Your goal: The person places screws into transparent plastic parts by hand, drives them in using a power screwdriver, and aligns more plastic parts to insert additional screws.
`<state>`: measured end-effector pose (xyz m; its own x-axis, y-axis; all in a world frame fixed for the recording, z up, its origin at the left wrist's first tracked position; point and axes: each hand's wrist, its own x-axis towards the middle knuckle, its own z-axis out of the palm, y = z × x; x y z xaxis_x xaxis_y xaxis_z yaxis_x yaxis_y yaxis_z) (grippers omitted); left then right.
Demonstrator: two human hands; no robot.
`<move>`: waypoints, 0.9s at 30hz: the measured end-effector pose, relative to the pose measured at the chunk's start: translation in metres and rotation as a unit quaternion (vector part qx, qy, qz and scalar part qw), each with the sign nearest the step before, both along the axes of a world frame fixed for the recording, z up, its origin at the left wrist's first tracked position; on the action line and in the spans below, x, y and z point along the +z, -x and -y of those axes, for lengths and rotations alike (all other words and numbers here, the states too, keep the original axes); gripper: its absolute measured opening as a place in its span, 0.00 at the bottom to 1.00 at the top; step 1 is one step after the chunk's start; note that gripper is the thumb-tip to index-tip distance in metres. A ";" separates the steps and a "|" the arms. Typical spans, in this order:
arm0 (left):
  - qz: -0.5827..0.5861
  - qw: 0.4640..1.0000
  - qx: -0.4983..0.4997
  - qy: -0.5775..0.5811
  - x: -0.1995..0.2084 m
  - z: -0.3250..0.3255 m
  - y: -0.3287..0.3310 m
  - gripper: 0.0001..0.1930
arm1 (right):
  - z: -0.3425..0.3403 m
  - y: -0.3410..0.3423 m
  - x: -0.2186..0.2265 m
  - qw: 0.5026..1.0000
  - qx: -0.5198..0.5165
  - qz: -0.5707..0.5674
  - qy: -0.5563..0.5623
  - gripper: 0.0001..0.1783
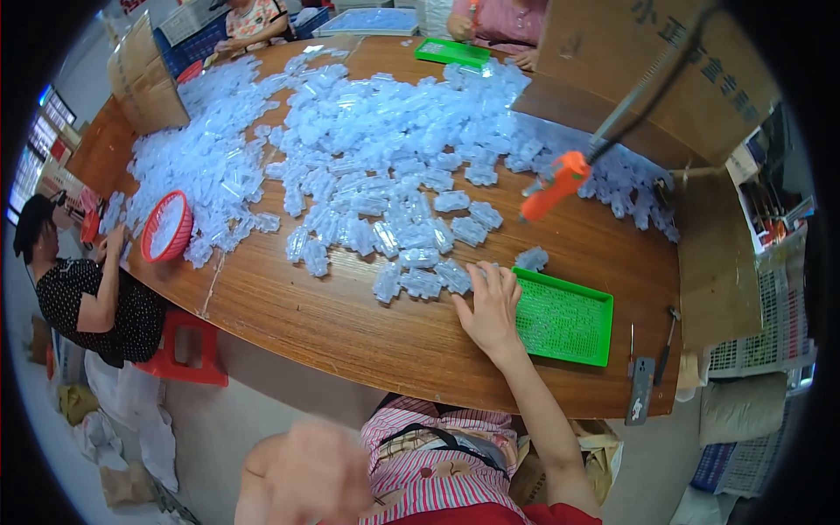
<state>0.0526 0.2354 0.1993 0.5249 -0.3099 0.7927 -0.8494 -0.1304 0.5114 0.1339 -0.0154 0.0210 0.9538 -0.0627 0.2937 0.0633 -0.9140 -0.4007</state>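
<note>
My right hand (492,311) reaches over the table at the left edge of a green mesh tray (608,328), with its thumb and fingers apart. Its fingertips are beside a clear plastic piece (453,276) at the near end of a large heap of similar clear, bluish pieces (367,206). Another clear piece (531,258) lies just beyond the tray's far left corner. Small pale bits seem to be scattered over the tray's bottom. Low in the view, near my body, my left hand (317,471) is smeared by motion, so its fingers do not show clearly.
An orange power screwdriver (560,184) hangs over the table. A hammer (668,346), a thin screwdriver (632,350) and a dark flat phone-like object (641,391) lie right of the tray. Cardboard (647,79) stands far right. A co-worker (96,297) sits left, by a red basket (166,227).
</note>
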 end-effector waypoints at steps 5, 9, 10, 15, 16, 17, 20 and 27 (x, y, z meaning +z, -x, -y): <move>-0.260 0.945 0.122 -0.160 -0.104 0.010 -0.101 0.18 | -0.003 -0.026 -0.025 0.994 -0.009 -0.072 0.077 0.33; -0.171 0.918 0.207 -0.292 -0.171 0.017 -0.130 0.24 | 0.001 -0.022 -0.030 0.998 0.025 -0.032 0.043 0.32; -0.170 0.913 0.196 -0.314 -0.178 0.023 -0.133 0.26 | 0.000 -0.019 -0.028 0.998 0.027 -0.038 0.047 0.32; -0.121 0.911 0.190 -0.345 -0.206 0.041 -0.149 0.35 | -0.003 0.002 -0.008 0.999 0.037 0.018 -0.008 0.29; -0.106 0.908 0.198 -0.353 -0.210 0.041 -0.153 0.34 | -0.005 0.008 -0.002 0.999 0.033 0.007 -0.004 0.29; -0.114 0.910 0.188 -0.351 -0.213 0.042 -0.154 0.34 | -0.005 0.013 0.003 0.999 0.031 0.007 -0.021 0.29; -0.082 0.925 0.131 -0.346 -0.212 0.037 -0.160 0.30 | -0.003 0.030 0.018 0.996 0.030 0.002 -0.082 0.28; -0.146 0.925 -0.044 -0.349 -0.214 0.036 -0.121 0.31 | 0.015 0.116 0.021 0.975 -0.022 -0.129 -0.178 0.27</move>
<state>0.1737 0.1990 -0.0150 0.6332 -0.7444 0.2122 -0.7115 -0.4518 0.5382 0.0181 -0.0304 0.0422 0.9873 -0.1589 -0.0030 -0.1169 -0.7135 -0.6908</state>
